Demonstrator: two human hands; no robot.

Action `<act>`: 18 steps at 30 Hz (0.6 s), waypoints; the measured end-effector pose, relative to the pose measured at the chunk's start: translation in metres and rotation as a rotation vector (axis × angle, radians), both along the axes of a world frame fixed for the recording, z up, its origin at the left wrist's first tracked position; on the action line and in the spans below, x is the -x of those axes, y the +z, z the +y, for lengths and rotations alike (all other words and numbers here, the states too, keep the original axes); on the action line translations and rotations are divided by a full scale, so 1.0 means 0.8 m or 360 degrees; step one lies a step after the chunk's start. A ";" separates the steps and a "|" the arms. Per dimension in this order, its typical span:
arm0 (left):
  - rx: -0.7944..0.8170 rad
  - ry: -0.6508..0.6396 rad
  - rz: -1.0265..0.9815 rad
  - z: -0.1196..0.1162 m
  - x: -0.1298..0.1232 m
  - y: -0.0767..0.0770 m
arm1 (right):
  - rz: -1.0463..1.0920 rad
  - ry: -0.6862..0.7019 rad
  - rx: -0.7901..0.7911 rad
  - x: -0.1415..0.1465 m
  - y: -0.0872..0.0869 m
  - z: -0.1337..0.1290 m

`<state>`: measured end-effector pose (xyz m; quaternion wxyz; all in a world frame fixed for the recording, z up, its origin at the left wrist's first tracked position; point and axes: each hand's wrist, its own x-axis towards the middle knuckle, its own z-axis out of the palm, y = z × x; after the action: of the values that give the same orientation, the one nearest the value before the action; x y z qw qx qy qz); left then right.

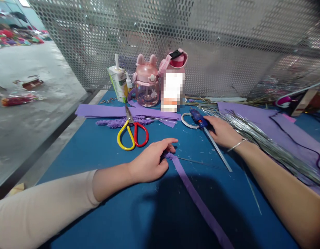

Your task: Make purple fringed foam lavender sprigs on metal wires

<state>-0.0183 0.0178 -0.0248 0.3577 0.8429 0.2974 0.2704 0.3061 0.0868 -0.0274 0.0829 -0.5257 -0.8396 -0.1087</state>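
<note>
My left hand [152, 160] is closed around the gathered, ruffled end of a purple strip [191, 190], which looks like paper or fabric. From there the strip trails down to the bottom edge of the view. A thin wire [198, 161] runs rightward from the same ruffled end. My right hand [222, 131] grips a blue glue gun [197, 117], its handle hidden by the fingers. A long pale glue stick [217, 149] juts from the back of the gun. Beside the gun lies a white tape ring [187, 121]. Scissors [131, 133] with yellow and red handles lie beyond my left hand.
Purple sheets [103, 111] and a ruffled purple piece [112, 123] lie across the blue table [97, 211]. A drink carton [120, 84], a pink bottle [147, 83] and a blurred-out upright object [172, 90] stand behind. Wire bundles [269, 145] lie right. A perforated metal panel [214, 45] rises behind.
</note>
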 end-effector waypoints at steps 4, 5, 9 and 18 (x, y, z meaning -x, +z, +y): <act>-0.0009 0.0012 0.0011 0.001 -0.001 0.000 | 0.0122 -0.0166 -0.0010 -0.001 -0.001 0.003; -0.0013 0.0015 0.0012 0.001 -0.001 0.000 | 0.0167 -0.0216 -0.0025 -0.002 -0.001 0.003; -0.0021 0.0016 0.0027 0.001 -0.001 0.000 | 0.0261 -0.0299 -0.0018 -0.007 -0.003 0.005; -0.0007 0.0043 0.0035 0.000 -0.001 0.000 | 0.0854 -0.0313 -0.0220 -0.006 0.019 -0.004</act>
<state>-0.0175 0.0177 -0.0250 0.3488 0.8425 0.3121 0.2667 0.3111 0.0836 -0.0123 0.3268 -0.6077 -0.7232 -0.0303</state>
